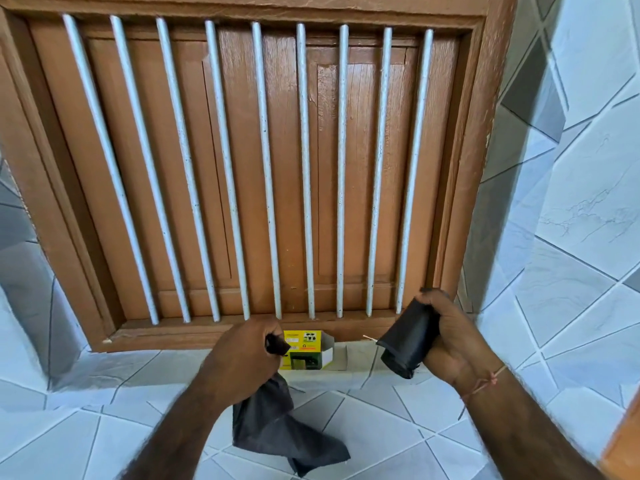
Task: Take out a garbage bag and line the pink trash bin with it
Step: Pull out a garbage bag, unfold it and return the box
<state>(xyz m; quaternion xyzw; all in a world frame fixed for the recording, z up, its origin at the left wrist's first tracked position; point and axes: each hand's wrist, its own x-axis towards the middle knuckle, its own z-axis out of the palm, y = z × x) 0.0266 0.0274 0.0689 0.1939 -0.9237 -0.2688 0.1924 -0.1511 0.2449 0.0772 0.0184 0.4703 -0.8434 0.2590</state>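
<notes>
My left hand (242, 355) is closed on a single black garbage bag (277, 431), which hangs loose and crumpled below my fist over the tiled ledge. In my right hand (450, 337) I grip a black roll of garbage bags (408, 341), held tilted at about the same height. The two black pieces are apart, with a gap between them. Behind that gap a yellow and green garbage bag box (308, 349) lies on the ledge with its flap open. The pink trash bin is not in view.
A brown wooden window (263, 168) with several white vertical bars fills the wall ahead, its sill just behind my hands. Pale blue tiles (588, 220) cover the walls on both sides and the ledge (381, 420) below. A brown wooden edge (623, 441) shows at the lower right.
</notes>
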